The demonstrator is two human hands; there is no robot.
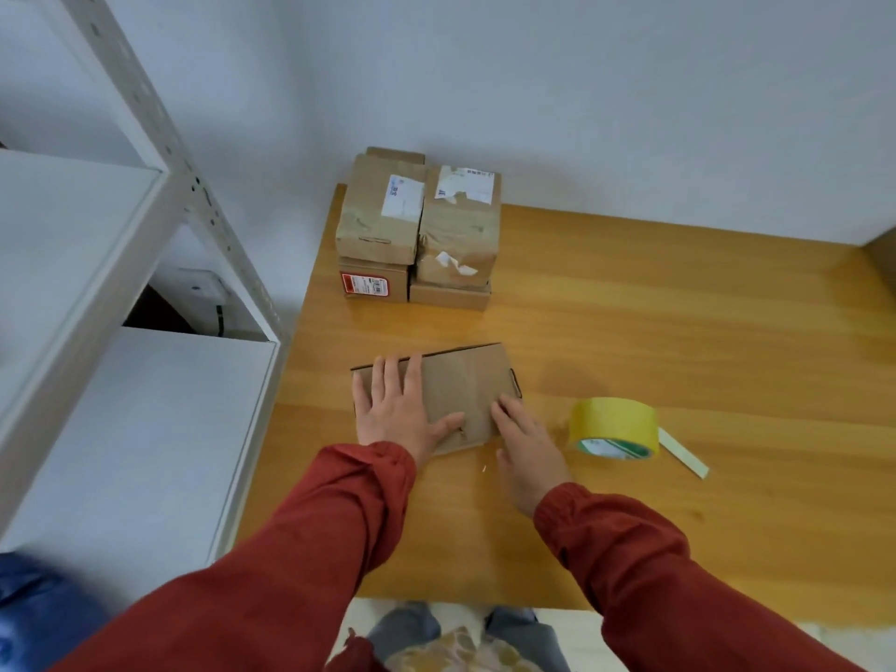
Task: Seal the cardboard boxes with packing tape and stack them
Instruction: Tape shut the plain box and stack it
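A plain brown cardboard box (465, 385) lies on the wooden table (679, 332) in front of me. My left hand (400, 414) lies flat on its left half, fingers spread and straight. My right hand (526, 443) touches the box's near right corner with straight fingers. A roll of yellow packing tape (613, 429) stands on the table just right of my right hand, a loose end of tape trailing to its right. Against the wall, two side-by-side stacks of taped brown boxes (419, 230) stand near the table's far left corner.
A white metal shelving unit (121, 283) stands to the left of the table, its post close to the table's left edge. A white wall runs behind the table. Bare wood stretches right of the tape roll.
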